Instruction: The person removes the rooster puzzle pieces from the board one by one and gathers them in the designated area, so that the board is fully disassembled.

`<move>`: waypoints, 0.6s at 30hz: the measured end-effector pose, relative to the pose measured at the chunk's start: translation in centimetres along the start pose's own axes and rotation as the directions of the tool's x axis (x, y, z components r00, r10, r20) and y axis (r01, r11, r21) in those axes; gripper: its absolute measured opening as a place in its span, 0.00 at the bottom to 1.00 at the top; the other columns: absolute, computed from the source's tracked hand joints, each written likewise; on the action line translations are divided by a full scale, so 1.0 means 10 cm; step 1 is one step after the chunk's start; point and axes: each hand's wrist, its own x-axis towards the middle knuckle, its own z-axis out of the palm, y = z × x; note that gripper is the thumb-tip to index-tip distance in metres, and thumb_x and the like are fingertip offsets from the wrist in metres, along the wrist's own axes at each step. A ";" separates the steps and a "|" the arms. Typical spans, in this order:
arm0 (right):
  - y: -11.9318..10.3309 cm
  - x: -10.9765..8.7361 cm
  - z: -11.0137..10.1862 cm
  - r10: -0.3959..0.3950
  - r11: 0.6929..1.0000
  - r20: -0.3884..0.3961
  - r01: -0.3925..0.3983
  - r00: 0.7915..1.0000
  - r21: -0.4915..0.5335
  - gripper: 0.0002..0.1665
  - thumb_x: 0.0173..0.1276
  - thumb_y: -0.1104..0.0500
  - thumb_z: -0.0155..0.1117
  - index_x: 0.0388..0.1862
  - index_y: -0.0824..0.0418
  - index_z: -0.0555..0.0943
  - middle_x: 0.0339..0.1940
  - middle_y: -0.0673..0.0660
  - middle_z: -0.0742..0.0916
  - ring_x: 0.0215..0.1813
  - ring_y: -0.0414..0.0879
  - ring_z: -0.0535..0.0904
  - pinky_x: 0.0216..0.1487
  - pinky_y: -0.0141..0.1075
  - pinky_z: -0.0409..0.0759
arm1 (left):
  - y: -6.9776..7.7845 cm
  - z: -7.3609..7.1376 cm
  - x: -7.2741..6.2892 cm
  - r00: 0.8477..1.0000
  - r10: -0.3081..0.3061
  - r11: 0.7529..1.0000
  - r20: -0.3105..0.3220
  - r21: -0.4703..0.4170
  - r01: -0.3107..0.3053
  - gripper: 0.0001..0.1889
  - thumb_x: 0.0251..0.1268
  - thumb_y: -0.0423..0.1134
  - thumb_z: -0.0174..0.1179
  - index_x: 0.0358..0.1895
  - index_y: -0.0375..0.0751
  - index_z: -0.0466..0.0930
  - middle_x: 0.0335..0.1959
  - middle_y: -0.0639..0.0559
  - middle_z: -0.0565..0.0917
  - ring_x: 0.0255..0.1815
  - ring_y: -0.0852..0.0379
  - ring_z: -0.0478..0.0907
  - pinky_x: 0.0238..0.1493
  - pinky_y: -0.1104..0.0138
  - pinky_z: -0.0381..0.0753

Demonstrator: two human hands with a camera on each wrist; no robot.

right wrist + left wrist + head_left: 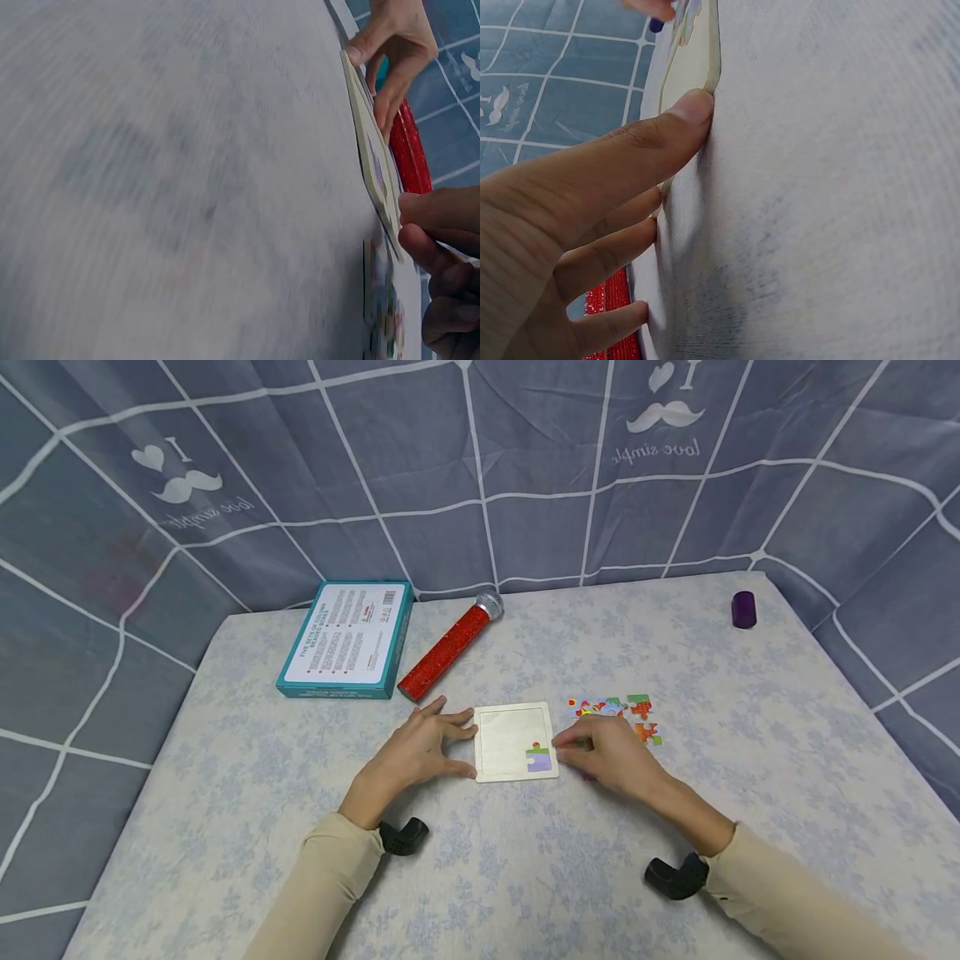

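A square, pale wooden puzzle board lies flat on the table between both hands. One puzzle piece, mostly purple with green and red on top, sits in its lower right corner. Along the board's left edge, my left hand spreads its fingers, with the thumb against the near corner. My right hand pinches the opposite edge between thumb and forefinger, the other fingers curled in. Partly hidden behind and under that hand are several colourful puzzle pieces.
A red glittery microphone lies beyond the board, beside a teal and white box. At the back right of the cloth-covered table stands a small dark purple cylinder. A grey gridded curtain hangs behind.
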 end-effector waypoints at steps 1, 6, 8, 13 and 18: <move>-0.01 0.02 0.02 -0.020 1.000 0.009 0.020 1.000 -0.002 0.10 0.60 0.64 0.71 0.42 0.60 0.89 0.31 0.46 0.85 0.20 0.37 0.71 0.25 0.31 0.71 | 0.00 0.00 0.00 1.000 0.000 1.000 0.000 0.001 0.000 0.36 0.41 0.46 0.81 0.59 0.41 0.81 0.68 0.50 0.73 0.76 0.36 0.52 0.72 0.39 0.48; -0.07 0.09 0.09 -0.065 0.998 0.039 0.066 0.997 -0.020 0.14 0.61 0.63 0.71 0.47 0.61 0.88 0.35 0.47 0.86 0.27 0.38 0.72 0.30 0.32 0.71 | 0.00 0.00 0.00 1.000 0.002 1.000 -0.002 0.001 -0.002 0.36 0.41 0.46 0.81 0.59 0.41 0.81 0.68 0.50 0.73 0.76 0.36 0.52 0.72 0.38 0.48; -0.08 0.10 0.10 -0.053 0.998 0.052 0.055 0.997 -0.029 0.15 0.61 0.62 0.71 0.48 0.60 0.88 0.37 0.47 0.86 0.31 0.39 0.73 0.32 0.33 0.71 | 0.00 0.00 0.00 1.000 0.008 1.000 -0.006 0.004 -0.008 0.36 0.41 0.46 0.81 0.59 0.40 0.82 0.68 0.50 0.74 0.76 0.35 0.53 0.71 0.38 0.48; -0.09 0.10 0.12 -0.028 0.998 0.067 0.032 0.997 -0.059 0.17 0.61 0.60 0.71 0.50 0.58 0.88 0.41 0.47 0.86 0.34 0.40 0.74 0.33 0.33 0.72 | 0.01 -0.01 0.00 1.000 0.018 1.000 -0.008 0.006 -0.018 0.35 0.41 0.45 0.81 0.58 0.39 0.82 0.67 0.49 0.74 0.76 0.35 0.53 0.71 0.37 0.49; -0.10 0.10 0.13 -0.043 0.997 0.058 0.046 0.997 -0.061 0.15 0.60 0.61 0.72 0.47 0.57 0.88 0.39 0.47 0.85 0.31 0.39 0.73 0.32 0.33 0.72 | 0.01 -0.01 -0.01 1.000 0.016 1.000 -0.008 0.008 -0.016 0.35 0.41 0.45 0.81 0.58 0.39 0.82 0.67 0.49 0.74 0.76 0.34 0.53 0.71 0.37 0.49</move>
